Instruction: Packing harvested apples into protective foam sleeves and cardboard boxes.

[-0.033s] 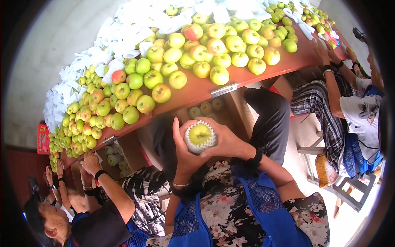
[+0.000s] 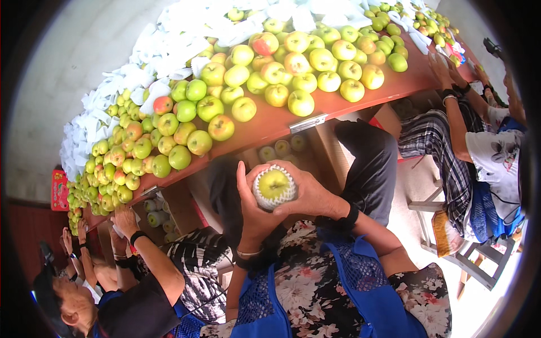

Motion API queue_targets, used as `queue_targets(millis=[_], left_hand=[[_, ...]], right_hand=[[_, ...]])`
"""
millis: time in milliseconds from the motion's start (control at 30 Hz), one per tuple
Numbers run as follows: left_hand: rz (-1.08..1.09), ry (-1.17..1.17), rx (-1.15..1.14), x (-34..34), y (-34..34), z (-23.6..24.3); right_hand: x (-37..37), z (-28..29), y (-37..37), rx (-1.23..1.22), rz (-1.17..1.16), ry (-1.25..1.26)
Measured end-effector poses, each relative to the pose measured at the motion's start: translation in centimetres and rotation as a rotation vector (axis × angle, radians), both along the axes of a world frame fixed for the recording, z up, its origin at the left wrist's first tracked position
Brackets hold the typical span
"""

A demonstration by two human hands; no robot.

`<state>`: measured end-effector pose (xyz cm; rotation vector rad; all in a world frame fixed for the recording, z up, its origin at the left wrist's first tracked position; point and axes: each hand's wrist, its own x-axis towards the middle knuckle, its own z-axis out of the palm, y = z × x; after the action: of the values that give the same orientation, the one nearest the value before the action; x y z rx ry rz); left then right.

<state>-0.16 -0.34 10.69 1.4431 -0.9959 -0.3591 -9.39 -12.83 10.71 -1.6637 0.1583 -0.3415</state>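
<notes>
Between my two hands, above my lap, is a yellow-green apple (image 2: pixel 275 182) seen from its stem end. A white foam net sleeve (image 2: pixel 280 201) surrounds its sides and leaves the top bare. My left hand (image 2: pixel 253 214) cups it from the left, fingers curled behind. From the right, my right hand (image 2: pixel 316 194) wraps it with the thumb across the near side. The table edge lies just beyond, with many loose green and reddish apples (image 2: pixel 300 103) on it. A heap of white foam sleeves (image 2: pixel 191 31) is piled behind them.
Under the red-brown table (image 2: pixel 394 89) stand cartons holding sleeved apples (image 2: pixel 282 148). A metal latch (image 2: pixel 308 123) sits at the table edge. A person (image 2: pixel 143 265) works close on my left, and another person (image 2: pixel 479 135) sits at right near a wooden stool (image 2: pixel 451 250).
My hands and the sleeved apple stay where they were. A hand of the person on my left has shifted slightly.
</notes>
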Motion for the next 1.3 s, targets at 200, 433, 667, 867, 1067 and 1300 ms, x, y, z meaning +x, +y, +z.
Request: queue_targets(millis=[200, 433, 667, 867, 1067, 1300], left_hand=[[0.034, -0.246, 0.096, 0.0, 0.1, 0.3], [0.021, -0.393, 0.059, 0.4, 0.1, -0.7], [0.022, -0.468, 0.09, 0.3, 0.1, -0.9], [-0.002, -0.509, 0.171, 0.4, 0.0, -0.4], [-0.019, -0.179, 0.054, -0.2, -0.9, 0.6], [-0.043, 0.216, 0.297, 0.3, -1.3, 2.0]], right_hand=[[0.0, -0.3, 0.1, -0.072, -0.057, -0.022], [0.2, -0.3, 0.0, -0.043, -0.112, 0.008], [0.2, 0.1, 0.2, -0.151, -0.079, 0.008], [0.4, -0.9, -0.3, -0.196, -0.053, -0.026], [0.5, -1.6, -1.4, 0.073, 0.011, -0.037], [0.6, -1.1, -2.0, 0.088, 0.062, -0.109]])
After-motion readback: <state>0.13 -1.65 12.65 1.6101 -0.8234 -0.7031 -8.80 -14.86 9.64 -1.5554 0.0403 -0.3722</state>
